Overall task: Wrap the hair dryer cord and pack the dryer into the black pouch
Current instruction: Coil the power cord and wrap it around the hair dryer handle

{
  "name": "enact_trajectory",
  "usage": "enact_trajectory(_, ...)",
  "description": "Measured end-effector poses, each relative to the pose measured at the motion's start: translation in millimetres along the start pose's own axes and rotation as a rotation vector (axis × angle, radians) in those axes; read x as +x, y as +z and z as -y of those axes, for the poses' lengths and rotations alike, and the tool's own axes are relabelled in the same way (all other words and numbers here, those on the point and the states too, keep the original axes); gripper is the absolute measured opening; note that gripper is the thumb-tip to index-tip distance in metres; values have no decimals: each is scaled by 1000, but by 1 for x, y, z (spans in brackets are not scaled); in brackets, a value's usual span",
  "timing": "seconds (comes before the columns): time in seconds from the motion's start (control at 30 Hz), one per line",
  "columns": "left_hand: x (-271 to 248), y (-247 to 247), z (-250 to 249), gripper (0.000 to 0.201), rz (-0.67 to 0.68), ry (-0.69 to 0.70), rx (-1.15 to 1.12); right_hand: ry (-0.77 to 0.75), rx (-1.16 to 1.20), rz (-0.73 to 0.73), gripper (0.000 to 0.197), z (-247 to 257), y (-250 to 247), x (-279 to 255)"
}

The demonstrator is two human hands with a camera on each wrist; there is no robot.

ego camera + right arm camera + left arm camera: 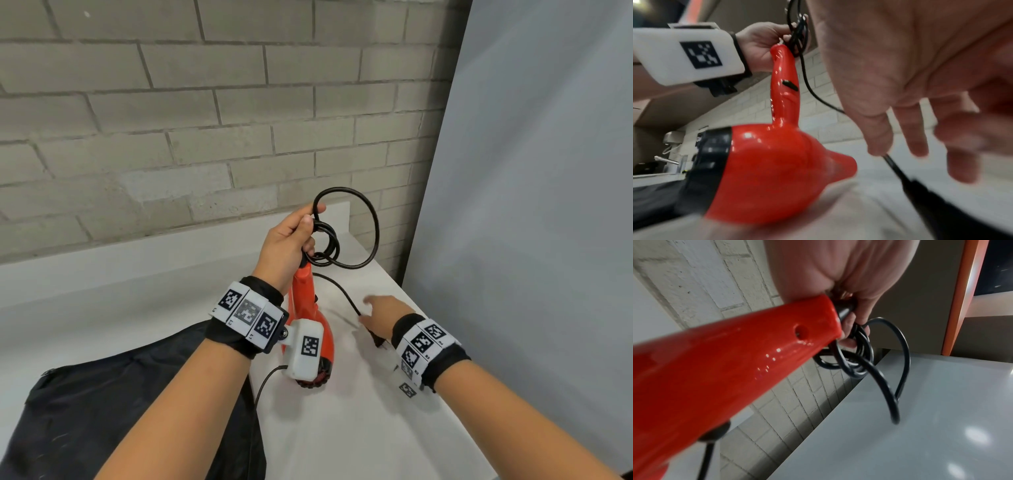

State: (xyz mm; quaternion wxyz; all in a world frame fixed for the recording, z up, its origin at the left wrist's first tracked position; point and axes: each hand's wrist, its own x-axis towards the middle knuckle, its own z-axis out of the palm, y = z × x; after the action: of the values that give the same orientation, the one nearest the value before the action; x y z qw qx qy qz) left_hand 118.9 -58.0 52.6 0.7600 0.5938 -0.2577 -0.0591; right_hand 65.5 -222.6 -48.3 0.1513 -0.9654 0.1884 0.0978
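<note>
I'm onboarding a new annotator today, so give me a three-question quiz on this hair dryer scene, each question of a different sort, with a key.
1. True or false: the left hand holds several loops of the black cord at the end of the red hair dryer handle.
2. Multiple choice: the right hand is A) gripping the dryer's nozzle, B) spread open over the cord's loose end near the plug, C) holding the pouch open.
3. Fill in: the black pouch lies on the white counter to the person's ____ of the dryer.

Key: 1 true; 2 B; 3 left.
</note>
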Motion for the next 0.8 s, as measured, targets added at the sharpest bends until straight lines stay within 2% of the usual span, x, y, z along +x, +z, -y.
enact_trajectory(0.1,0,2,1,27,29,-12,-13,-287,397,-207,51,27,-24,-12)
enact_trajectory(0.17,-1,5,1,24,48,-20,-24,-503,648,-240,37,48,-41,-24)
enact_trajectory(0.2,-1,6,2,24,52,-21,-24,-552,721,-210,28,55,-47,-27)
enact_trajectory(0.27,-1,7,2,23,50,-19,-17,-549,790,-127,13,65,-53,-30)
enact_trajectory(0.37,-1,8,2,22,44,-8,-9,-458,842,-166,15,64,-45,-26)
enact_trajectory(0.43,0,6,1,22,33,-3,-21,-357,694,-223,21,57,-35,-17)
enact_trajectory(0.47,0,4,1,23,33,-6,-34,-299,571,-204,23,51,-30,-10)
enact_trajectory(0.57,-1,-1,2,22,57,-23,-74,-67,216,-23,28,31,-7,12)
enact_trajectory(0.63,-1,-3,1,23,48,-34,-87,4,171,27,28,23,3,17)
enact_trajectory(0.7,0,-3,1,26,14,-32,-93,-60,245,-18,30,25,5,14)
enact_trajectory(0.8,2,-3,1,27,-22,-28,-83,-346,538,-162,47,37,-10,-3)
